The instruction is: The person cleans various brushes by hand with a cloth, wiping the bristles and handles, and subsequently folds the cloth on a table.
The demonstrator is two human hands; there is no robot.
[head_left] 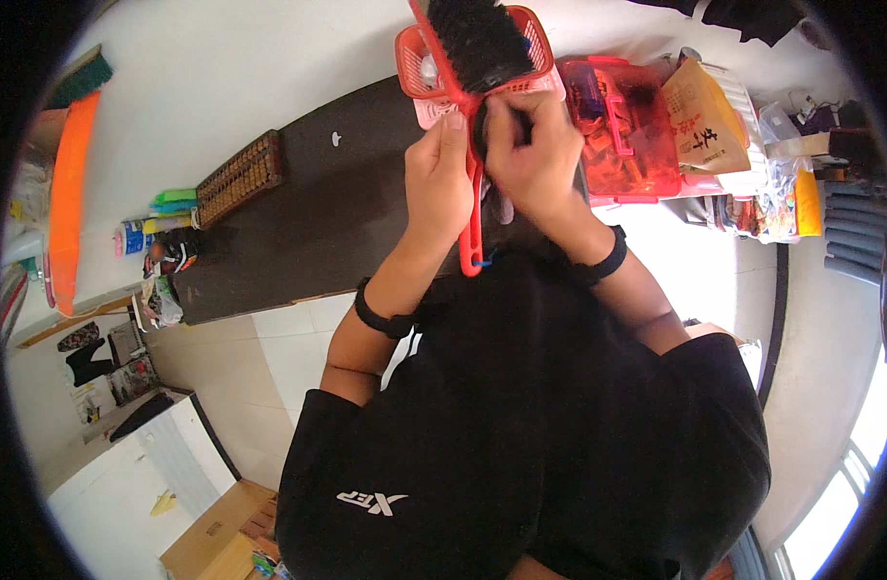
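Before me is a red hand brush (473, 217) with black bristles (479, 47), its head pointing away and its handle towards my chest. My left hand (439, 181) grips the handle near the neck, thumb laid along it. My right hand (536, 156) is curled close against the neck, just below the bristles. Its fingers close around a black rounded item (479, 134), mostly hidden; what it is I cannot tell. A small blue loop (487, 261) hangs at the handle's end. Beyond the brush stands a red plastic basket (413, 61), partly covered by the bristles.
The dark tabletop (327, 210) meets the wall. An abacus (240, 177) leans at the left, with small bottles (135, 238) beside it. A translucent red storage box (632, 159) and a paper bag (704, 119) stand at the right. A green-bristled brush (84, 76) is at the far left.
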